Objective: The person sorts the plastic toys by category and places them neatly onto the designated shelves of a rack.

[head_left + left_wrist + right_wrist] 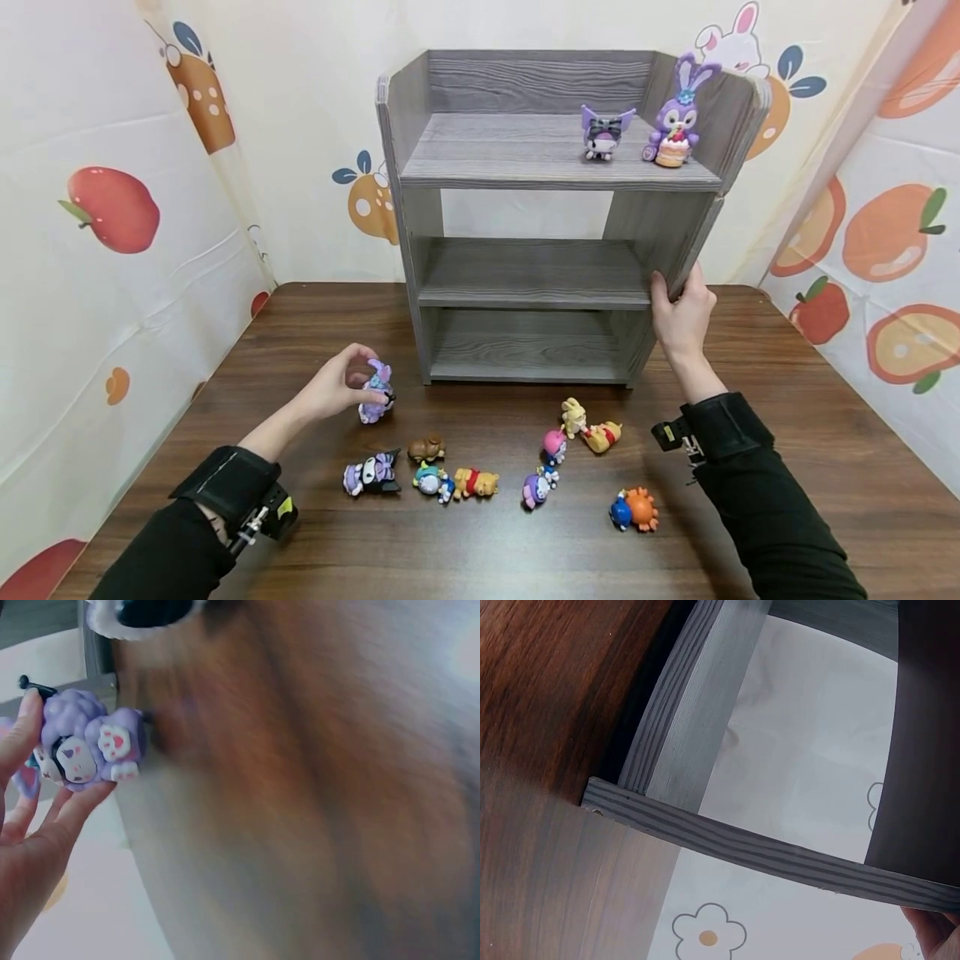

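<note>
My left hand point(337, 387) pinches a small purple rabbit-eared figurine point(377, 392) between thumb and fingers, just above the table at the shelf's left. The left wrist view shows its white face and pink-marked paw point(115, 742). My right hand point(684, 321) grips the right side panel of a grey wooden shelf point(532, 292), with the thumb at its front edge; in the right wrist view only a bit of the hand point(934, 934) shows. On the shelf's top board stand a purple figurine with a black bow point(603, 133) and a taller purple rabbit figurine with a cake point(675, 117).
A purple-and-black figurine point(372, 473) lies near my left wrist. Further right lie a brown figurine point(426, 450), a yellow bear in red point(476, 483), a pale yellow rabbit point(573, 417), an orange crab-like figurine point(642, 508) and several others, all on the brown table point(315, 550).
</note>
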`<state>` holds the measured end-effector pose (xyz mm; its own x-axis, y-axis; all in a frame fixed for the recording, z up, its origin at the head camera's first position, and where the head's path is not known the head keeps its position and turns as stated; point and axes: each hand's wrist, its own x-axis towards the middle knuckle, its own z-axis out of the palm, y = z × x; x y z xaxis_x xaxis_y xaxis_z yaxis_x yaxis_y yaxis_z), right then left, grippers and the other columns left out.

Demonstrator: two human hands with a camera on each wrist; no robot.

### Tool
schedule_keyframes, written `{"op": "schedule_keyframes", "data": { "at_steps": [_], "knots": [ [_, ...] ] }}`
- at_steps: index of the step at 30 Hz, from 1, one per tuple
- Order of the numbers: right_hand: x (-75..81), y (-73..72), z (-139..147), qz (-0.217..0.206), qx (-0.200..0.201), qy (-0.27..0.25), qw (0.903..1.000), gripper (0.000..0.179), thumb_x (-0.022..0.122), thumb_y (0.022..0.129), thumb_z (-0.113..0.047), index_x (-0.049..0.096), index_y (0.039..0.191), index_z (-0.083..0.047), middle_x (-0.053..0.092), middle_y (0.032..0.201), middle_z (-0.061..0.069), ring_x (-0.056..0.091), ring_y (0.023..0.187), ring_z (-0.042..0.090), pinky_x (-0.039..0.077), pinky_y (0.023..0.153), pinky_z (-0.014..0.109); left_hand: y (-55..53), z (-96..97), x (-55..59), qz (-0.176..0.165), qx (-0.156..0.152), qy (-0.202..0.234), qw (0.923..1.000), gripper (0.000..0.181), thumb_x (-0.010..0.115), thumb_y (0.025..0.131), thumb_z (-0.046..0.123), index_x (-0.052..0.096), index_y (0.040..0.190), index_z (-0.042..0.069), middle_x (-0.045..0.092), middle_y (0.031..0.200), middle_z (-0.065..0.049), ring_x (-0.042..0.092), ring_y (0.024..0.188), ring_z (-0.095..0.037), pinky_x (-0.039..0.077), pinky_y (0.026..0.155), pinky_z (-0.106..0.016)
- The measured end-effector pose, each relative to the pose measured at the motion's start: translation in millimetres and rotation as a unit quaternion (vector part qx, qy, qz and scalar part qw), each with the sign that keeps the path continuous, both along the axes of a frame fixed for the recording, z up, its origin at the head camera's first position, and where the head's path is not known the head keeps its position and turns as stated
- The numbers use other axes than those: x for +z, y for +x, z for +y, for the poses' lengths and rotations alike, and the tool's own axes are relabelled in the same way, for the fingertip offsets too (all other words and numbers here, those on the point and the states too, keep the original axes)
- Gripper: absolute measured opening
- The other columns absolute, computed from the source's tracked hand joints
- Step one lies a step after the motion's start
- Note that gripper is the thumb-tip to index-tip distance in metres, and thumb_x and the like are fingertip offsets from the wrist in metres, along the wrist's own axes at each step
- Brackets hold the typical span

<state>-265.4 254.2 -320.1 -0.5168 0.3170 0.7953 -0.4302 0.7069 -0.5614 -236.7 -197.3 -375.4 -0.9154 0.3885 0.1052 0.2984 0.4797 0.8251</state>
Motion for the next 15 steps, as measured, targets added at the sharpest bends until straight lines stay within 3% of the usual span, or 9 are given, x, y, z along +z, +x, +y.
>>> {"op": "schedule_keyframes", "data": {
  "at_steps": [5, 10, 15],
  "knots": [
    [-1.3, -0.5, -1, -0.001, 0.002, 0.002, 1.0000, 0.026, 0.055, 0.083, -0.009, 0.054, 0.104, 0.007, 0.062, 0.094, 0.024, 0.061, 0.077, 0.036, 0.031, 0.057, 0.006, 7.6, -11.4, -2.4, -0.015, 0.021, -0.004, 0.9996, 0.055, 0.076, 0.068, 0.011, 0.038, 0.106, -0.002, 0.045, 0.106, -0.017, 0.055, 0.089, -0.026, 0.043, 0.076, -0.036],
    [-1.1, -0.1, -1, -0.004, 0.003, -0.001, 1.0000, 0.027, 0.056, 0.083, -0.010, 0.054, 0.106, 0.005, 0.062, 0.095, 0.023, 0.061, 0.079, 0.034, 0.032, 0.058, 0.005, 13.4, -14.7, -0.9, 0.005, 0.026, -0.025, 0.9993, 0.057, 0.079, 0.063, 0.010, 0.037, 0.100, -0.002, 0.046, 0.096, -0.013, 0.049, 0.080, -0.022, 0.039, 0.070, -0.030],
    [-0.8, 1.1, -1, -0.003, 0.004, -0.006, 1.0000, 0.026, 0.055, 0.083, -0.009, 0.054, 0.105, 0.006, 0.062, 0.092, 0.024, 0.061, 0.074, 0.035, 0.031, 0.056, 0.007, 17.1, -15.1, -1.6, 0.006, 0.025, -0.005, 0.9997, 0.060, 0.079, 0.061, 0.005, 0.036, 0.100, -0.004, 0.046, 0.094, -0.014, 0.047, 0.078, -0.019, 0.042, 0.063, -0.024]
  ]
}}
